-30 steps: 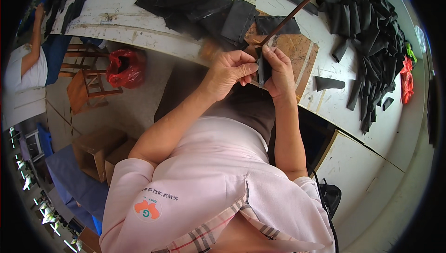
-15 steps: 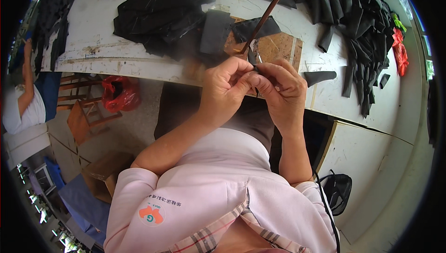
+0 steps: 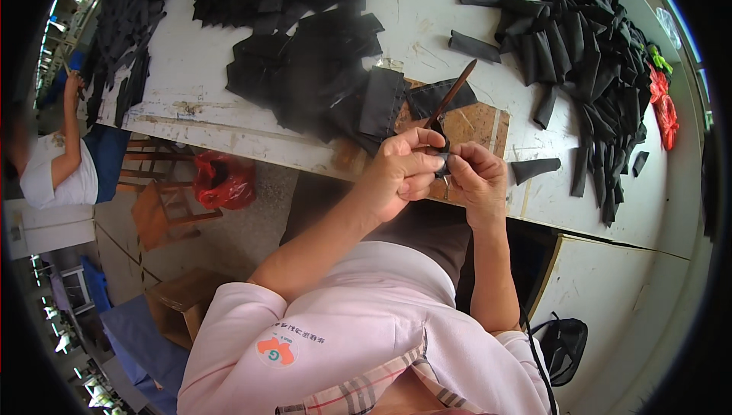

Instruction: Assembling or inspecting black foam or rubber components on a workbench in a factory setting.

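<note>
Close together over the table's front edge, my left hand [image 3: 410, 167] and my right hand [image 3: 479, 180] both pinch a small black fabric piece [image 3: 441, 163] between thumbs and fingers. A slim brown pointed stick [image 3: 459, 89] rises just beyond my fingertips, leaning to the right. Black cloth surrounds its lower end; whether this joins the piece in my fingers I cannot tell. Under and behind my hands lies a worn brown board [image 3: 489, 131], with a flat black fabric panel [image 3: 461, 97] on it. My fingers hide the stick's foot.
Flat black fabric pieces [image 3: 305, 72] lie in heaps at the left. Rolled black tubes [image 3: 568, 53] pile up at the right, and a single black tube [image 3: 536, 169] rests beside the board. A red bag [image 3: 223, 179] sits below the table; a co-worker [image 3: 65, 160] is at far left.
The whole view has shifted, so the table appears lower and further right. My left fingers are more curled, and more black fabric shows between my fingertips and around the stick's lower end.
</note>
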`<state>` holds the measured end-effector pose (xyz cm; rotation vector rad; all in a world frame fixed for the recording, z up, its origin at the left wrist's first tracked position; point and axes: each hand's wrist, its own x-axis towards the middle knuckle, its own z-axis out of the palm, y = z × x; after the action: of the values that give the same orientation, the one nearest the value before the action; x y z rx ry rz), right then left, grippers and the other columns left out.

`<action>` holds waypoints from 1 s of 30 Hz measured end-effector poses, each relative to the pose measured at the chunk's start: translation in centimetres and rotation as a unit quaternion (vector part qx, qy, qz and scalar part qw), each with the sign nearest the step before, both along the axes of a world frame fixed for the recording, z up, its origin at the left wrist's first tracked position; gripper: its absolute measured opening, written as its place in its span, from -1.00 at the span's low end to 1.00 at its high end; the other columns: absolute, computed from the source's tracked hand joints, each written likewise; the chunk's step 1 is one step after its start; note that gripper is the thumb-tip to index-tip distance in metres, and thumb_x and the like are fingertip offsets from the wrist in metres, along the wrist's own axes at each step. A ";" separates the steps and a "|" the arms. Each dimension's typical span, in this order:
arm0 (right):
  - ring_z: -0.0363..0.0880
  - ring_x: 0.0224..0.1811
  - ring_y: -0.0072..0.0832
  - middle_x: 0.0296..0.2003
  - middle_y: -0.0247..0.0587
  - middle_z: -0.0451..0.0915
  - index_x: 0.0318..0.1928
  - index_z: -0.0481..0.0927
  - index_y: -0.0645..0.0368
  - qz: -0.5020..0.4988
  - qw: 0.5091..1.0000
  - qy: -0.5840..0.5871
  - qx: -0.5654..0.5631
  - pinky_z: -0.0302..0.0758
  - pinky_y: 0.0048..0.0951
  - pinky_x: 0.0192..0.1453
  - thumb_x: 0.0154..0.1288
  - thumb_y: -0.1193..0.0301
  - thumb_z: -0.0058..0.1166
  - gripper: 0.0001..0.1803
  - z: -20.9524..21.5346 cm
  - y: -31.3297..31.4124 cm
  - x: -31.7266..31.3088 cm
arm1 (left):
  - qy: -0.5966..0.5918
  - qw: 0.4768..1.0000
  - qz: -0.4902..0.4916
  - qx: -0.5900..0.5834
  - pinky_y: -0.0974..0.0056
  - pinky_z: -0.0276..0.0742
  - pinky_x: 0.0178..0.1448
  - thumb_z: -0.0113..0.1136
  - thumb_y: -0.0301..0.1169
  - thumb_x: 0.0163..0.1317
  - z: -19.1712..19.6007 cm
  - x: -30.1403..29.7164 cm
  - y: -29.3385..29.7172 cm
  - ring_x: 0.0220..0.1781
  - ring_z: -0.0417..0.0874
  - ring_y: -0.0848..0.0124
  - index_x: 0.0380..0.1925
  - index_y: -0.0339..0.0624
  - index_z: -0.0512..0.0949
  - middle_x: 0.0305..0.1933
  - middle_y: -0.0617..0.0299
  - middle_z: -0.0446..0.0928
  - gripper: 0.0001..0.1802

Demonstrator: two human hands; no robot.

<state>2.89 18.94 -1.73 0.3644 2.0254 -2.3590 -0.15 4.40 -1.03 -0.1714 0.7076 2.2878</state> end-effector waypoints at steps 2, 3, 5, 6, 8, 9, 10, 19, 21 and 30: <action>0.20 -0.63 -0.76 -0.67 -0.52 0.30 -0.46 0.51 0.24 0.049 0.979 -0.073 -0.183 0.13 -0.71 -0.59 0.12 0.54 0.04 -0.95 0.6 -0.1 -0.1 | 0.192 0.956 0.064 -0.215 0.52 0.19 -0.66 0.04 -0.65 -0.06 -0.8 0.1 0.1 -0.71 0.26 0.65 -0.37 -0.29 0.38 -0.53 0.30 0.37 -0.81; 0.15 -0.65 -0.77 -0.68 -0.53 0.28 -0.47 0.51 0.21 0.071 0.957 -0.092 -0.265 0.08 -0.71 -0.59 0.12 0.51 0.06 -0.94 0.3 0.0 -0.2 | 0.299 0.893 0.127 -0.311 0.50 0.27 -0.63 0.03 -0.65 -0.07 -1.1 -0.1 0.8 -0.69 0.32 0.62 -0.39 -0.31 0.40 -0.53 0.28 0.39 -0.83; 0.15 -0.63 -0.75 -0.64 -0.53 0.30 -0.47 0.47 0.18 0.075 0.927 -0.107 -0.350 0.11 -0.70 -0.58 0.15 0.47 0.04 -0.91 0.1 -0.7 -0.5 | 0.329 0.846 0.176 -0.382 0.49 0.33 -0.57 0.02 -0.65 -0.07 -0.8 0.3 1.5 -0.64 0.38 0.60 -0.40 -0.33 0.41 -0.53 0.26 0.42 -0.84; 0.17 -0.62 -0.74 -0.63 -0.53 0.31 -0.47 0.46 0.17 0.069 0.924 -0.106 -0.362 0.13 -0.71 -0.57 0.16 0.45 0.04 -0.90 0.5 -1.3 -0.5 | 0.351 0.791 0.224 -0.449 0.47 0.39 -0.52 0.02 -0.65 -0.07 -0.2 0.5 1.5 -0.59 0.43 0.59 -0.42 -0.35 0.43 -0.53 0.24 0.44 -0.85; 0.19 -0.61 -0.73 -0.62 -0.52 0.31 -0.47 0.44 0.16 0.063 0.920 -0.101 -0.374 0.15 -0.71 -0.56 0.17 0.43 0.03 -0.88 0.6 -1.7 -0.4 | 0.348 0.786 0.222 -0.460 0.52 0.36 -0.53 0.00 -0.66 -0.05 -0.1 0.2 1.1 -0.60 0.42 0.64 -0.42 -0.38 0.44 -0.50 0.23 0.47 -0.87; 0.22 -0.60 -0.73 -0.61 -0.51 0.33 -0.47 0.44 0.15 0.077 0.945 -0.079 -0.307 0.18 -0.71 -0.54 0.18 0.41 0.04 -0.87 0.2 -1.6 -0.5 | 0.339 0.784 0.221 -0.471 0.57 0.33 -0.55 -0.02 -0.67 -0.02 -0.3 0.0 0.9 -0.62 0.40 0.70 -0.43 -0.40 0.45 -0.48 0.23 0.49 -0.88; 0.25 -0.58 -0.72 -0.59 -0.49 0.34 -0.46 0.43 0.14 0.090 0.965 -0.057 -0.238 0.22 -0.70 -0.52 0.18 0.39 0.04 -0.86 -0.1 -1.4 -0.6 | 0.333 0.812 0.196 -0.438 0.56 0.36 -0.54 -0.02 -0.68 0.00 -0.6 0.0 0.6 -0.62 0.43 0.69 -0.38 -0.37 0.44 -0.45 0.21 0.51 -0.86; 0.39 -0.34 -0.67 -0.37 -0.44 0.41 -0.39 0.48 0.16 0.073 0.939 -0.015 -0.334 0.38 -0.63 -0.21 0.15 0.39 0.08 -0.89 3.6 -1.5 -0.9 | 0.201 0.976 -0.082 -0.016 0.63 0.20 -0.60 -0.01 -0.67 0.05 4.4 -0.3 -1.7 -0.61 0.30 0.72 0.04 -0.32 0.25 -0.41 0.33 0.40 -0.53; 0.37 -0.35 -0.70 -0.36 -0.42 0.41 -0.41 0.45 0.20 0.076 0.962 0.081 -0.249 0.35 -0.64 -0.25 0.17 0.43 0.05 -0.89 2.7 -1.2 -1.9 | 0.342 0.887 0.064 -0.305 0.54 0.43 -0.33 0.05 -0.69 0.03 4.7 0.3 -0.7 -0.42 0.48 0.63 -0.11 -0.37 0.38 -0.37 0.30 0.42 -0.65; 0.28 -0.58 -0.76 -0.57 -0.44 0.37 -0.46 0.41 0.24 0.036 0.989 0.138 0.042 0.24 -0.72 -0.53 0.23 0.42 -0.01 -0.83 9.1 -1.6 -3.5 | 0.198 0.961 0.111 -0.155 0.57 0.34 -0.51 0.01 -0.67 0.11 8.7 -2.2 -0.2 -0.52 0.45 0.64 -0.32 -0.28 0.46 -0.42 0.23 0.50 -0.86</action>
<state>-0.57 17.38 7.39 -0.0395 2.2127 -2.3998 -2.33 4.15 7.64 0.0713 1.3148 2.4375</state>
